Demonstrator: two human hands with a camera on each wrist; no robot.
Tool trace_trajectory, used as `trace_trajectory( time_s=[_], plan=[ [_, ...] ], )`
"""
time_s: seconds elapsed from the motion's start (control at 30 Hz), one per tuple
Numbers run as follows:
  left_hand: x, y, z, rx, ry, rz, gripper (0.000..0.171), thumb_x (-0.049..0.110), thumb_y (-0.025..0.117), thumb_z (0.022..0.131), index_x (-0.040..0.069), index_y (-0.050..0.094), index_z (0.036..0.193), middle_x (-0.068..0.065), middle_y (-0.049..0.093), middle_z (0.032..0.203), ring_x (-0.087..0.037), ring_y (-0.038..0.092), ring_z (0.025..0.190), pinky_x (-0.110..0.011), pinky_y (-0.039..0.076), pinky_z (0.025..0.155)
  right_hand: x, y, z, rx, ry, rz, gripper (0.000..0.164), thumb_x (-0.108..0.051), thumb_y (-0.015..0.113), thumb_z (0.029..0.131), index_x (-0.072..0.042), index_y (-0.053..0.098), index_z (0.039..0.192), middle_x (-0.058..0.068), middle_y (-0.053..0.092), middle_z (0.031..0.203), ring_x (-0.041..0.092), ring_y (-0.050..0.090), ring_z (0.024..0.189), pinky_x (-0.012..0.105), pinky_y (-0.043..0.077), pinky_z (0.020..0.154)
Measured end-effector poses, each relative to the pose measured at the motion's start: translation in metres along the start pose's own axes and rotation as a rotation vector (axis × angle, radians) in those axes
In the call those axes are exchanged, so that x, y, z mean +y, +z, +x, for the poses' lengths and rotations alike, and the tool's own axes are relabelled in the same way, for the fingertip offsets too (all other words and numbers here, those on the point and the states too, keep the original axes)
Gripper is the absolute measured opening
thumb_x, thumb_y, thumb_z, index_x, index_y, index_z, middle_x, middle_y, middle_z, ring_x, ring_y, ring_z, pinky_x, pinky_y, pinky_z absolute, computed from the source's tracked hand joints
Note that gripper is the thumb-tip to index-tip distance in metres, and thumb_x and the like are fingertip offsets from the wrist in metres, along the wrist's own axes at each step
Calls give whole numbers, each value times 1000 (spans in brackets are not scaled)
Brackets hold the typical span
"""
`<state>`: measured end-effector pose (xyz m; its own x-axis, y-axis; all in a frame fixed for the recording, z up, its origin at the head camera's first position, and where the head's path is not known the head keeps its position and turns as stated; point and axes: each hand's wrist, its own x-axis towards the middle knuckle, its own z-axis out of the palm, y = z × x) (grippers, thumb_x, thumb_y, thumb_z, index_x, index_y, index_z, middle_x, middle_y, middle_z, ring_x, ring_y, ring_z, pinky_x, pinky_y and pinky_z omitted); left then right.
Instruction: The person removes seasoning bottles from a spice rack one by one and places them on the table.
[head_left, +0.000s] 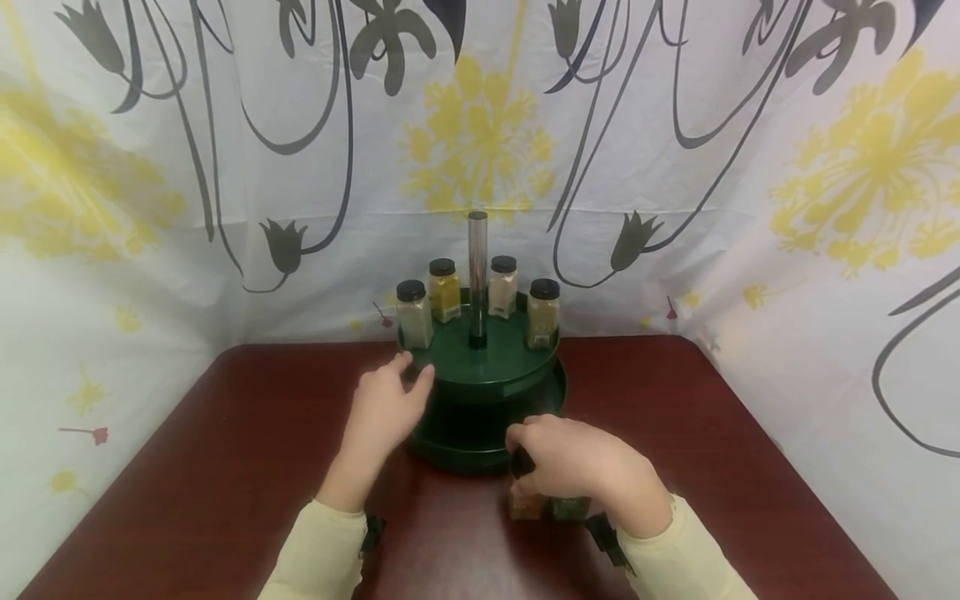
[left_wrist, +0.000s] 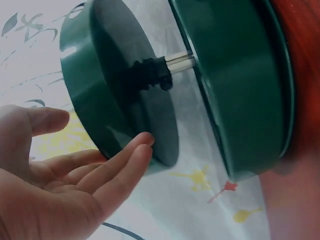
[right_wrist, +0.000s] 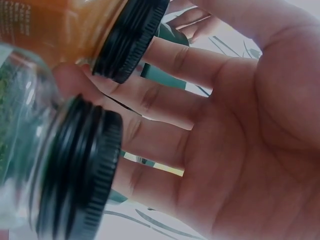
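A two-tier green turntable rack stands ahead, its upper tray [head_left: 483,367] set over a lower tray [head_left: 457,458]. My left hand [head_left: 382,408] is at the upper tray's left side, thumb apart and fingers loosely extended. In the left wrist view its fingertips [left_wrist: 142,142] lie along the tray's rim and underside. At the front right, my right hand [head_left: 585,458] reaches down over a spice jar with orange contents [head_left: 527,507], thumb and fingers about its black lid [right_wrist: 132,42]. Beside it stands a jar of green herbs [head_left: 572,508], also black-lidded [right_wrist: 80,170].
On the upper tray stand a pale jar [head_left: 415,321], a yellow jar [head_left: 446,296], a cream jar [head_left: 502,292] and a tan jar [head_left: 543,317]. A metal post [head_left: 477,275] rises from its middle. The reddish-brown table [head_left: 247,467] meets a patterned curtain [head_left: 315,183] behind.
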<state>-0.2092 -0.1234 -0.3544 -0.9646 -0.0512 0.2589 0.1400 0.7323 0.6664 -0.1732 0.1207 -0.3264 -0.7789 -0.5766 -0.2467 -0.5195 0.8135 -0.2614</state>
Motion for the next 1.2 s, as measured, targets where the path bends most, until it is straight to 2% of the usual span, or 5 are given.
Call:
trace_trajectory(
  time_s=[0.27,0.47,0.6,0.83,1.2],
  plan=[
    [30,5,-17,18,38,145,55,46,50,96,4,61,129,-20,55,132,-36,58,109,-51,51,87,-1,-2,1,148,-41,-44,41,-41,71,85,-16,63,117,-2,58,105,7,57,82,32,52,72],
    [52,6,-33,-47,70,137,52,45,50,97,5,61,129,-30,49,133,-37,66,71,-47,56,62,-3,-3,1,427,-140,-144,38,-42,69,86,-17,64,114,-7,52,103,5,51,82,24,51,68],
    [62,9,-44,-115,99,149,50,41,47,99,6,57,134,-35,43,136,-43,63,94,-52,54,79,-2,-3,4,557,-221,-226,41,-39,70,86,-13,63,117,-1,51,113,10,49,94,27,52,74],
    [74,18,-55,-250,143,126,50,39,42,102,7,53,138,-33,39,141,-44,51,116,-57,46,92,-4,-2,6,542,-201,-292,58,-34,67,88,-7,52,137,8,40,146,22,41,130,45,50,90],
    [70,20,-53,-340,265,47,45,39,47,100,12,57,135,-5,55,135,-19,55,117,-43,50,92,-4,-2,0,447,-150,-261,60,-26,65,88,-2,48,140,9,40,149,23,42,131,41,51,89]
  ],
)
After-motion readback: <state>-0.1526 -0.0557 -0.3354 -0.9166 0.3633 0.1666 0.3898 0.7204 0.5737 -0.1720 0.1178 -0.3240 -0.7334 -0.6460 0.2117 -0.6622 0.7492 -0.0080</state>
